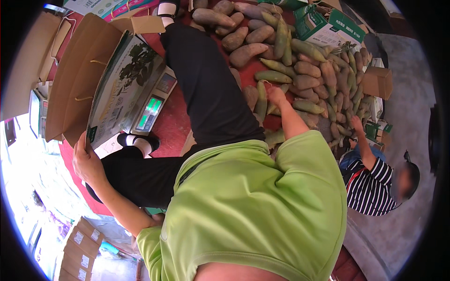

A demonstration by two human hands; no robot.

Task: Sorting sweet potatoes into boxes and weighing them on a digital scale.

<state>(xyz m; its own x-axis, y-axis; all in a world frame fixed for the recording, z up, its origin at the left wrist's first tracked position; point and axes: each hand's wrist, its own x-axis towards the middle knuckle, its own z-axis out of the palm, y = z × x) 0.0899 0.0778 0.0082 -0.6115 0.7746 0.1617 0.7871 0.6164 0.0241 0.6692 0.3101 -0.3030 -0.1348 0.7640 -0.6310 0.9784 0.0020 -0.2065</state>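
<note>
My left hand (pixel 88 164) grips the near edge of an open cardboard box (pixel 124 89) with a printed white and green side. That box stands on a weighing scale (pixel 149 112) with a lit green display. Out to the right, my right hand (pixel 276 95) is closed at the top of a long green vegetable (pixel 261 100), where a thin curled stem shows at the fingers. Its grip is partly hidden. Around and beyond it lies a big pile of long, thick brown and green vegetables (pixel 307 82), tapered like large cucumbers or tubers.
A person in a striped shirt (pixel 370 187) reaches into the pile at the right. Green and white cartons (pixel 328 28) stand behind it. Another open box (pixel 28 61) and a second scale (pixel 36 112) are at the far left. Stacked brown cartons (pixel 77 253) stand lower left. Red covering (pixel 171 133) lies underneath.
</note>
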